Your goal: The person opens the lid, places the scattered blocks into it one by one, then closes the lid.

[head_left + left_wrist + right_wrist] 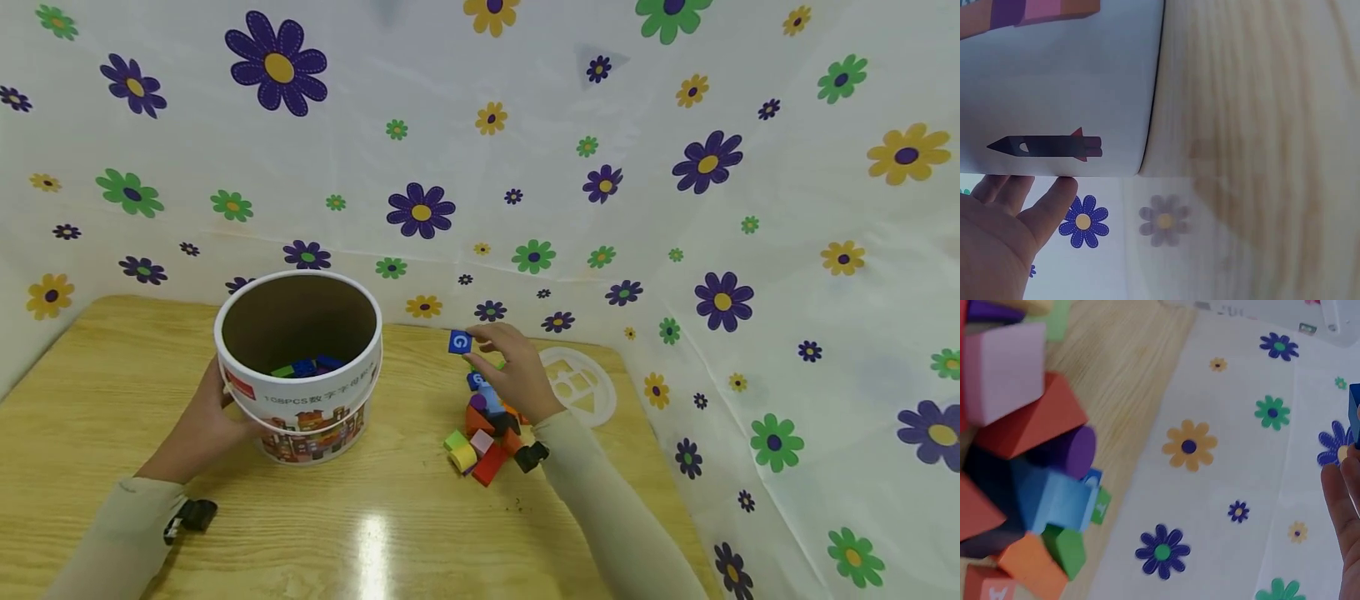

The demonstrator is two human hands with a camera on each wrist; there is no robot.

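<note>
1. On the wooden table (435, 542), toward the left, a white bucket (300, 400) stands upright with some coloured blocks (303, 368) inside. It looks stiff and smooth-walled, so a flat palm on its side should steady it.
2. Right of the bucket lies a pile of loose blocks (477, 421), with a white cut-out disc (611, 392) near it.
3. Against the bucket's left side is the left hand (212, 427); its fingers are nearly straight, and the left wrist view shows fingertips touching the wall.
4. Above the pile, the right hand (517, 367) has thumb and fingers clamped on one block.
5. Right at those fingertips sits the blue block (461, 342) marked G, pinched by its near side, most of it projecting leftward, between bucket and pile. Probably light, hard and not fragile, it would suit a pinch across opposite flat faces.
</note>
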